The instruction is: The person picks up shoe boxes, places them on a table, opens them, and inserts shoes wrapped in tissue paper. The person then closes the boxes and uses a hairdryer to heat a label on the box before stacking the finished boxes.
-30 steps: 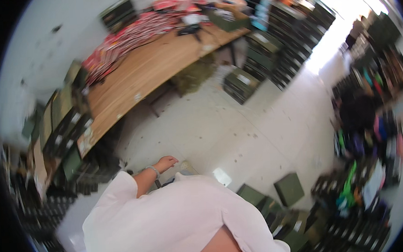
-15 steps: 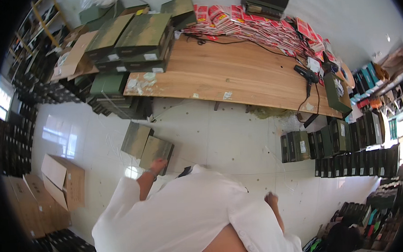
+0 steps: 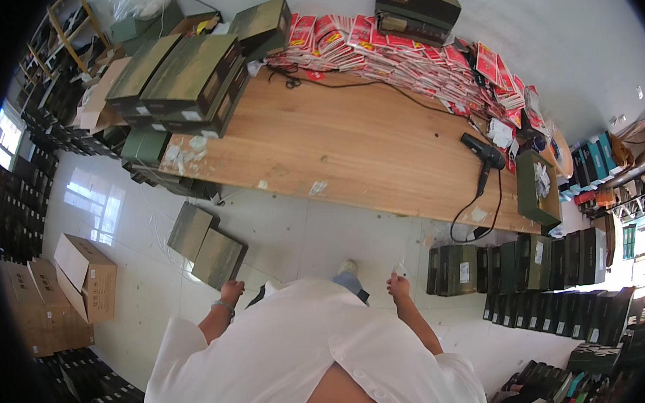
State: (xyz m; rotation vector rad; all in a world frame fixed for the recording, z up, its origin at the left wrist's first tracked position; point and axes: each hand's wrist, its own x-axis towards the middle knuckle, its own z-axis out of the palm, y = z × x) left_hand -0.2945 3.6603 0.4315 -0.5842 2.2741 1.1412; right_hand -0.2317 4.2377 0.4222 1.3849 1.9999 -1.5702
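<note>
My left hand point(image 3: 229, 293), a bracelet at its wrist, hangs low with curled fingers and shows nothing in it. Just beyond it two green shoebox-like boxes point(image 3: 219, 258) lie side by side on the floor; hand and boxes look apart. My right hand point(image 3: 398, 286) is raised a little in front of my body with its fingers closed. A small pale bit shows at its fingertips, too small to name. Ahead of both hands stands a long wooden table point(image 3: 334, 142). One shoe point(image 3: 349, 266) shows on the floor below me.
Green boxes point(image 3: 189, 80) are stacked on the table's left. A heap of red packets point(image 3: 403, 63) lines its back. A black heat gun or hair dryer point(image 3: 486, 154) with a looping cord lies right, near an open green box point(image 3: 536, 192). Rows of boxes point(image 3: 456, 271) stand right; cartons point(image 3: 87, 275) left.
I have moved closer to the table, which fills more of the view. My right hand has come up and forward; my left has drawn back from the floor boxes.
</note>
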